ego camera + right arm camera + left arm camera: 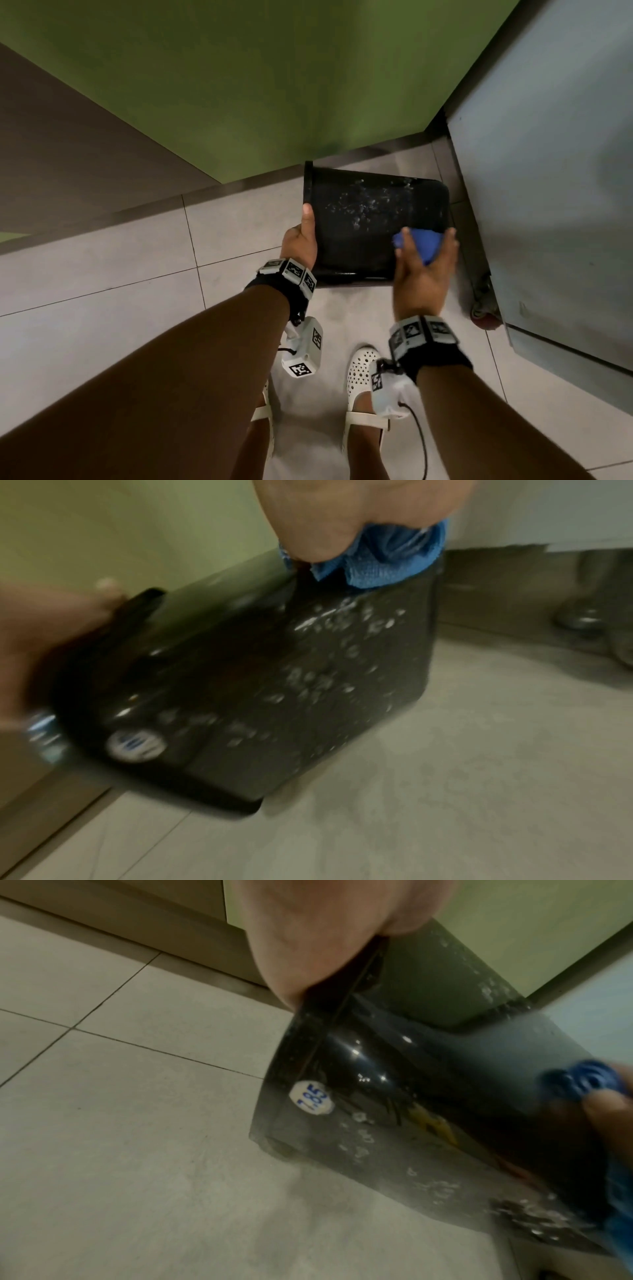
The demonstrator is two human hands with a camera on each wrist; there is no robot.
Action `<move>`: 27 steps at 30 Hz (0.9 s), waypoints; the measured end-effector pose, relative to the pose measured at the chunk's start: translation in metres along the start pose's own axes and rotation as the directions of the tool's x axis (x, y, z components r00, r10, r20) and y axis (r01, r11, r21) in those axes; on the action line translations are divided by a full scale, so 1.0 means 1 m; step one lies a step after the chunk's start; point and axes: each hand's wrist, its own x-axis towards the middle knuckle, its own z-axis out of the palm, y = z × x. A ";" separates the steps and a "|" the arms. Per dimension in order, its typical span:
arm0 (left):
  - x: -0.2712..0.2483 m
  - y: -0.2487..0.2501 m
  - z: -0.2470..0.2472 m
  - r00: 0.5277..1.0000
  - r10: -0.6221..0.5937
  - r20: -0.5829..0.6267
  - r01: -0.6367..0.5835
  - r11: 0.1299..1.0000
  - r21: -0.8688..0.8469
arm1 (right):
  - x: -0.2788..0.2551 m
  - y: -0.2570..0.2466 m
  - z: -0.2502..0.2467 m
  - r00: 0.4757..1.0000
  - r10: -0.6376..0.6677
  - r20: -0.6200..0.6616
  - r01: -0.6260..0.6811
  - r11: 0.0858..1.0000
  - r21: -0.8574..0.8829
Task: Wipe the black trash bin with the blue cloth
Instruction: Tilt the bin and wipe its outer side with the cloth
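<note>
Now the left hand point(301, 240) grips the black trash bin's point(370, 222) rim, bin lying sideways; right hand point(423, 274) clutches the blue cloth point(426, 245) at its base end, speckled side stretching leftward.

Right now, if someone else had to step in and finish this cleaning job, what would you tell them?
Left hand grips the rim of the black trash bin, which is tipped on its side over the tiled floor.
Right hand holds the bunched blue cloth against the bin's upper side, near its base end.
Done: wiping is under way at that end.
Left: white specks still cover much of the upper side and the side bearing the round price sticker. Wipe those; the other faces are hidden, so check them too.
</note>
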 end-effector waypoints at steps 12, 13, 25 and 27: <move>0.005 0.000 0.003 1.000 0.008 0.006 -0.008 1.000 -0.012 | -0.017 -0.028 0.031 0.987 -0.160 -0.005 0.158 0.978 -0.134; 0.005 -0.002 0.003 1.000 -0.002 0.005 0.002 1.000 -0.022 | -0.025 -0.035 0.034 0.958 -0.287 0.023 0.288 0.946 -0.150; 0.001 -0.001 0.002 1.000 0.013 0.007 -0.013 0.999 -0.041 | 0.030 0.008 -0.001 0.952 0.294 -0.081 -0.289 0.955 0.073; 0.003 0.000 0.001 1.000 0.016 0.015 -0.015 0.999 -0.040 | 0.027 -0.003 0.005 0.959 0.252 -0.133 -0.249 0.968 0.037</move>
